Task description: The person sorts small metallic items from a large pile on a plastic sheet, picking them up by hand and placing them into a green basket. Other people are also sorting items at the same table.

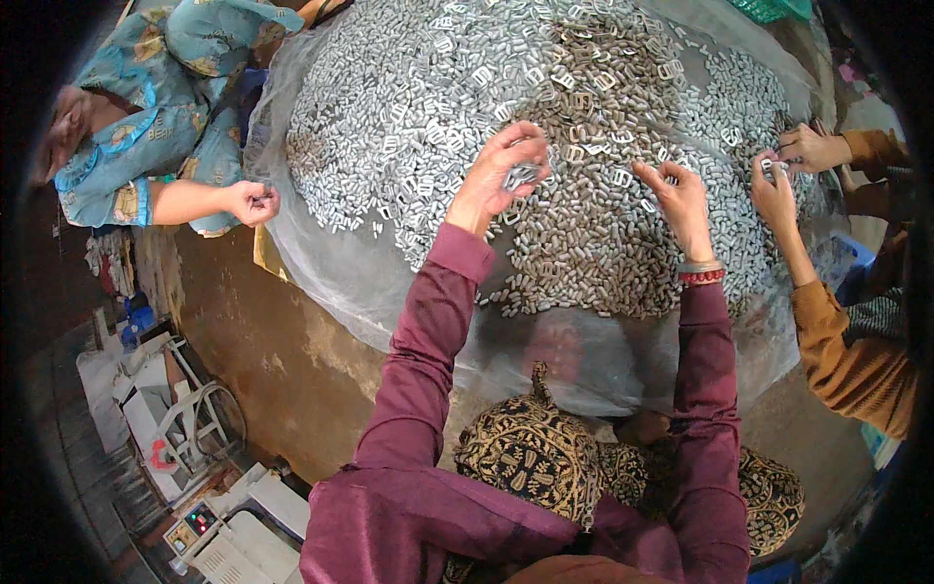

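Observation:
A wide heap of small silver-grey metal pieces (593,282) lies before me, with pale slotted buckles (484,75) scattered over it. Over the middle of the heap, my left hand (496,175) is curled around several grey metal buckles (521,176); their exact shape is partly hidden by the fingers. Farther right, my right hand (684,206) reaches low over the pieces with thumb and forefinger apart. Close to its fingertips lies a buckle (623,178), and another pale buckle (650,205) is beside the hand.
Clear plastic sheeting (360,302) spreads under the heap. A co-worker's hand (255,202) is at the left edge, and another co-worker's hands (775,190) hold a buckle at the right. White machines (243,545) stand on the floor at lower left.

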Available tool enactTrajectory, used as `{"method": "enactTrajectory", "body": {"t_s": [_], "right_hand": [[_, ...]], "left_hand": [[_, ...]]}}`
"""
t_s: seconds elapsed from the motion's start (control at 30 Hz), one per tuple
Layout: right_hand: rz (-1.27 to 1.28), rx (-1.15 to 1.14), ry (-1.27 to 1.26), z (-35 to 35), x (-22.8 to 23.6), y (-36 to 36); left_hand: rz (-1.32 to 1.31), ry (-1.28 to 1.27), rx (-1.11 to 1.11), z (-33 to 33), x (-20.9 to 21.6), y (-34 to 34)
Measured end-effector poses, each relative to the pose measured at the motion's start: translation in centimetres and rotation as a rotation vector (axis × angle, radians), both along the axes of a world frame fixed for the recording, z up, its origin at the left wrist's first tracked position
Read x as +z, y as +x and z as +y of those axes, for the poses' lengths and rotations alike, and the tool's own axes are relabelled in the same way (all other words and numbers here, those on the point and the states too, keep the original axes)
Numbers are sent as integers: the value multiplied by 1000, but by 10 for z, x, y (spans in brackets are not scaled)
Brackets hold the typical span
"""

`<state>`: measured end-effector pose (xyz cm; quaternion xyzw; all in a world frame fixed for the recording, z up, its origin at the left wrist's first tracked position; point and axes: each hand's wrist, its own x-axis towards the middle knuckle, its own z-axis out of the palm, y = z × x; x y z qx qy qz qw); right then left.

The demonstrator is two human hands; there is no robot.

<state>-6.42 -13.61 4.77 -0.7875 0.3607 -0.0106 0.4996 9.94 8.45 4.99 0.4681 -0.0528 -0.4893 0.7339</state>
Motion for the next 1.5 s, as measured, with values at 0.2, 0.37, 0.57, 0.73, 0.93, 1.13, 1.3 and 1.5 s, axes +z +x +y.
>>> {"method": "enactTrajectory", "body": {"t_s": [0.2, 0.37, 0.57, 0.73, 0.93, 1.13, 1.3, 1.5], "right_hand": [[48, -34, 21, -1, 8, -12], [-885, -225, 1680, 11, 11, -28], [-1050, -322, 1928, 30, 8, -16], [-915, -373, 2115, 40, 2, -11], [-645, -461, 1901, 33, 1, -12], [-678, -454, 1940, 26, 7, -8], [-631, -411, 1760, 24, 6, -11], [-237, -248, 1225, 43, 13, -2]], "left_hand": [[-1453, 895, -205, -21, -42, 1], [-1383, 915, -269, -25, -34, 3], [-838, 750, -252, -9, 2, 22], [-392, 348, -116, -7, -1, 17], [-1134, 726, -53, -13, -39, 24], [-1517, 852, -45, -32, -38, 14], [-1469, 669, -42, -30, 12, -1], [-1491, 430, -309, -31, 44, -32]]}}
